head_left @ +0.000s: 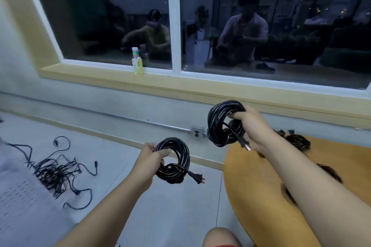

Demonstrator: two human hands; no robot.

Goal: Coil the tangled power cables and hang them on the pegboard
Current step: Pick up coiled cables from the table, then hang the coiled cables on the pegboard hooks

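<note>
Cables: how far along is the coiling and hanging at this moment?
Done: at least one coil lies on the wooden table. In hand: the left hand grips one coiled cable, and the right hand grips a second coiled cable. Left: a tangled pile on the floor; no coil is seen hanging yet.

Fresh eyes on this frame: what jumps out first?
Two black cable coils held up mid-frame: the left hand grips the lower coil, and the right hand grips the higher coil. Next comes the tangle of loose cables on the floor at far left. A bottle stands on the sill behind.
</note>
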